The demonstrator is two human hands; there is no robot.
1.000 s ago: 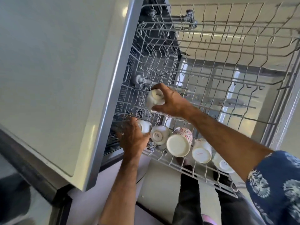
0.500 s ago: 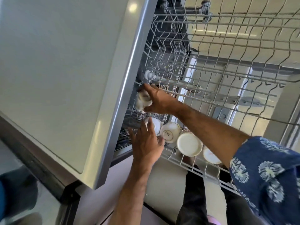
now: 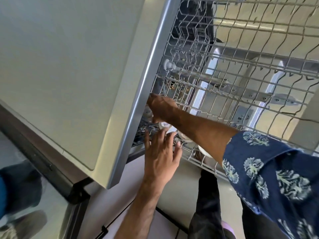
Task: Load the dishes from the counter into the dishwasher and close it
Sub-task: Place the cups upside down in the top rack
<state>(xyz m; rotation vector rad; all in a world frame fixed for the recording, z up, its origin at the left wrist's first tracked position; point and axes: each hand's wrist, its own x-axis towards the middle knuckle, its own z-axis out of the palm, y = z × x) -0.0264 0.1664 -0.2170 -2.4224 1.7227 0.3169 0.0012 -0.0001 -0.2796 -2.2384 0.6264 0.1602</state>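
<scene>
The wire dishwasher rack [image 3: 241, 75] is pulled out in front of me. My right hand [image 3: 162, 107] reaches into its left corner and grips a small white cup [image 3: 148, 112], half hidden behind a metal panel edge. Just below it, another white cup [image 3: 166, 125] with printed lettering sits upside down in the rack. My left hand [image 3: 160, 152] hovers at the rack's front rim with fingers spread, its fingertips at that cup. My right forearm covers most of the other cups; part of a white one [image 3: 203, 151] shows under it.
A large pale panel with a metal edge [image 3: 138, 100] stands close on the left of the rack. A spray arm [image 3: 255, 96] shows through the wires. My legs in dark trousers [image 3: 207, 204] are below the rack, over a light floor.
My right hand has carried the cup further left, into the rack's corner behind the panel edge. My left hand has slid back off the cup row. My forearm now hides most cups.
</scene>
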